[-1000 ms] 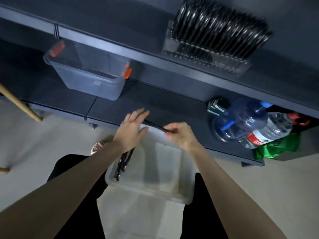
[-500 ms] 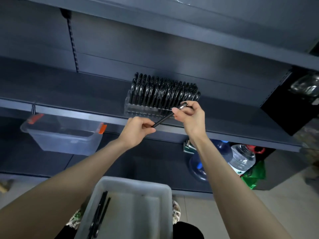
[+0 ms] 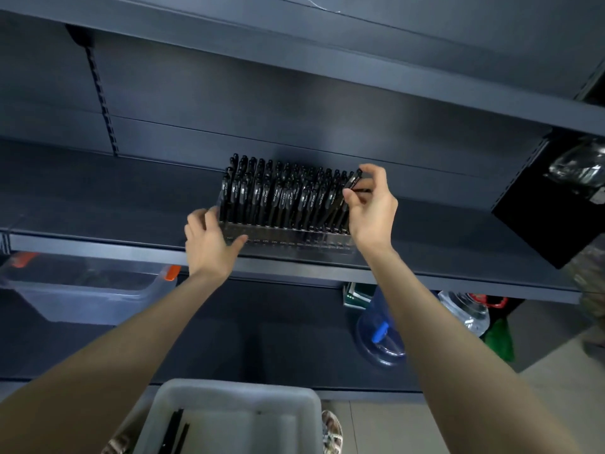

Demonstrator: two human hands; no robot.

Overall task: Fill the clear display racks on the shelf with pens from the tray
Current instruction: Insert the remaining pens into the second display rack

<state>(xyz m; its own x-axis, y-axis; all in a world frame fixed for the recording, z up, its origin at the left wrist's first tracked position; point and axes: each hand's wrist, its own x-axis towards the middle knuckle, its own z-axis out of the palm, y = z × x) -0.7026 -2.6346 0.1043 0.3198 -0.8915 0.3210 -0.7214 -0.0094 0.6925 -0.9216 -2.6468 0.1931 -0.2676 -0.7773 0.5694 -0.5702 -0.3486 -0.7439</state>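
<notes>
A: How many racks are there?
B: One clear plastic display rack on the dark metal shelf. It is crammed with black clip pens, too tightly packed to count.
A: Any writing?
B: White lettering on each barrel, too small to read.
A: And the hands?
B: The left hand grips the rack's left front corner. The right hand pinches one black pen at the rack's right end. At least two loose pens lie in the white plastic tray below.
</notes>
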